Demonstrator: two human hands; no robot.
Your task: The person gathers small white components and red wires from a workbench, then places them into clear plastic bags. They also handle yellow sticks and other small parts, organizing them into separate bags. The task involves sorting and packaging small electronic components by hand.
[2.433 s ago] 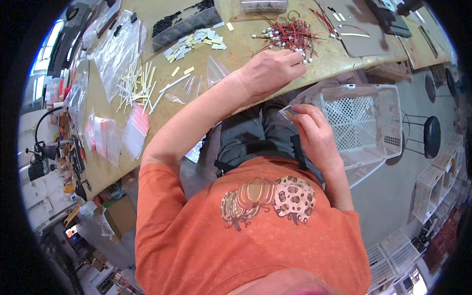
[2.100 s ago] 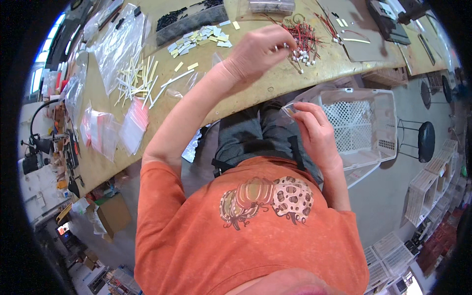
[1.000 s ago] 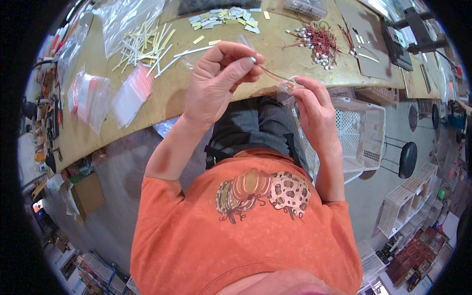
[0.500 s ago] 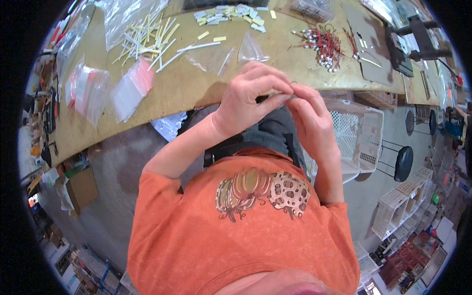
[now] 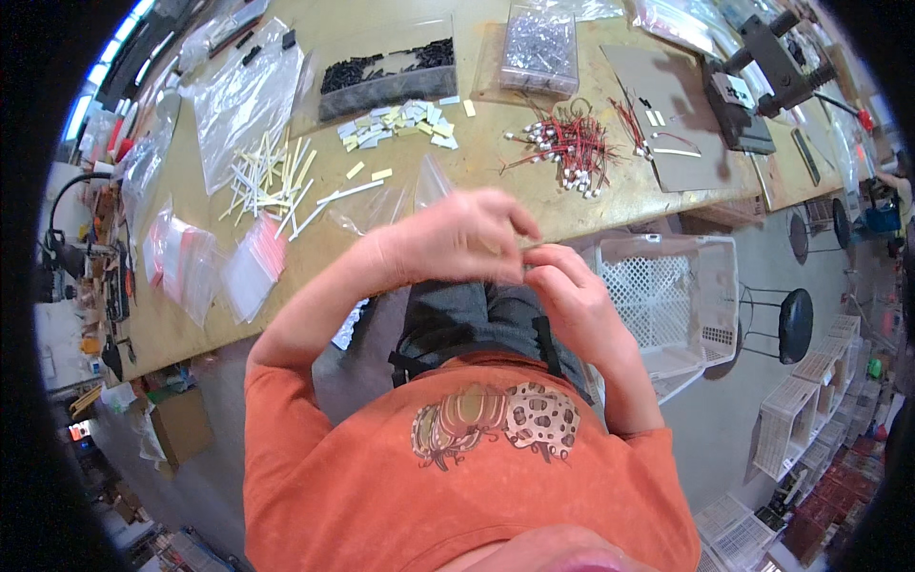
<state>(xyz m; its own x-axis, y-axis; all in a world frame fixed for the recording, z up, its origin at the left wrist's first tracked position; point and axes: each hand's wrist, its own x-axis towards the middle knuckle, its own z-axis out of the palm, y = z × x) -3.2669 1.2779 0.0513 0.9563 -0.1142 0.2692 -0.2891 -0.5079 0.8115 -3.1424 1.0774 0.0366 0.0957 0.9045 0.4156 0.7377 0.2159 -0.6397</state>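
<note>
My left hand [image 5: 462, 234] is raised in front of the table's near edge, its curled fingers smeared by motion. My right hand [image 5: 575, 294] is closed in a pinch, its fingertips close to those of my left hand. Something small and thin shows between the two hands, too small to make out. Clear plastic bags [image 5: 379, 210] lie on the table just beyond my left hand. Beyond my right hand is a pile of red and black wires with white connectors [image 5: 575, 153].
On the table [image 5: 315, 267] lie white and yellow strips [image 5: 267, 176], short flat pieces [image 5: 405, 124], pink-topped zip bags [image 5: 255, 267], a box of black parts [image 5: 386, 81], a box of clear parts [image 5: 540, 57] and a black clamp-like tool [image 5: 753, 86]. A white crate [image 5: 667, 296] stands below, right.
My head view has shifted, bringing more of the table's far side into sight. Both hands remain raised together; my left hand is now blurred and turned, its fingers less distinct.
</note>
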